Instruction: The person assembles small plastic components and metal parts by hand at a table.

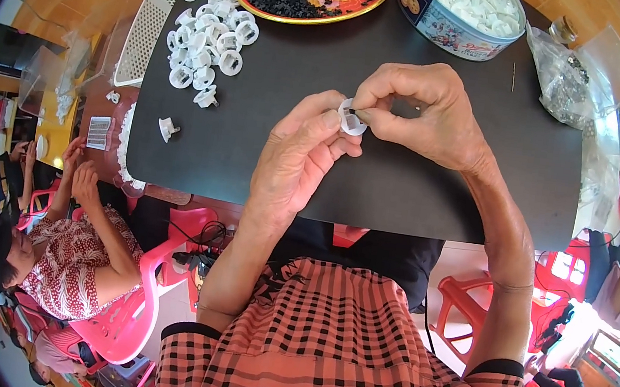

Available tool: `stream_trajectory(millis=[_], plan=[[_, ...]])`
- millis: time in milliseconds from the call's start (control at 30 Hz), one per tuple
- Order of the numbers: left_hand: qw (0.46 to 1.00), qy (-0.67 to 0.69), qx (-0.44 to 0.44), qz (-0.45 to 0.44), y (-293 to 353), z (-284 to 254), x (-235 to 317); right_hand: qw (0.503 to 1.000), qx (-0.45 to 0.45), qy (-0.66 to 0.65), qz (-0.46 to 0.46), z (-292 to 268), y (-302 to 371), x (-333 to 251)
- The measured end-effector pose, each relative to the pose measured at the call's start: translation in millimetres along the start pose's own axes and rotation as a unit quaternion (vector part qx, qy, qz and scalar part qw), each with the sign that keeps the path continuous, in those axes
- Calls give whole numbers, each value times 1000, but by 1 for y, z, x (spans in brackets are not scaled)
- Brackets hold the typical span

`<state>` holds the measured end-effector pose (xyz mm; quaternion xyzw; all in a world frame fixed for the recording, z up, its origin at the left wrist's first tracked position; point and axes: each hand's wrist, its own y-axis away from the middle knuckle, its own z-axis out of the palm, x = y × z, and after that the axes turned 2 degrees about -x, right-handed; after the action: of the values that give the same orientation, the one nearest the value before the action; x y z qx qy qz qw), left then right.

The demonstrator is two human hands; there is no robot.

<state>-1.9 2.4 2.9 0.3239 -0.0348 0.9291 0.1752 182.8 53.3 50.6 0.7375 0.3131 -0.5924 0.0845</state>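
Observation:
Above the middle of the black table [403, 198], my left hand [297, 145] holds a round white plastic part [352, 126] between thumb and fingers, its hollow side showing. My right hand [433, 120] comes in from the right, thumb and forefinger pinched at the part's rim. A tiny dark piece [352, 111] shows at those fingertips; its exact shape is too small to make out. To the left lies a heap of similar white parts [203, 42], with one single part [168, 129] apart from it, nearer to me.
A red and gold tray [309, 20] of small black pieces stands at the far side, beside a round tin [455, 40] of white pieces. A clear bag [571, 87] lies far right, a white basket [143, 34] far left. Another person [75, 249] sits at left.

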Motion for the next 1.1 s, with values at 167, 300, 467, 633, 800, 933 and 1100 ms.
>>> stream_trajectory(millis=[167, 300, 467, 633, 800, 933, 1100], plan=[[1000, 3, -8, 3, -2, -3, -1, 997, 9, 70, -36, 3, -1, -3], [1000, 2, -17, -1, -2, -1, 1, 995, 5, 94, -32, 4, 0, -6], [1000, -16, 8, -5, 0, 1, 1, 992, 10, 115, -57, 6, -1, -4], [1000, 3, -16, -17, -2, -2, 2, 993, 10, 111, -30, 5, -1, -8], [999, 12, -22, -37, -3, -4, 1, 996, 11, 87, -12, 4, 0, -6], [999, 17, -17, -34, -3, -2, 1, 996, 11, 86, 6, 5, -1, -5], [999, 11, -10, -30, -2, -1, 2, 994, 6, 104, -5, 3, -1, -4]])
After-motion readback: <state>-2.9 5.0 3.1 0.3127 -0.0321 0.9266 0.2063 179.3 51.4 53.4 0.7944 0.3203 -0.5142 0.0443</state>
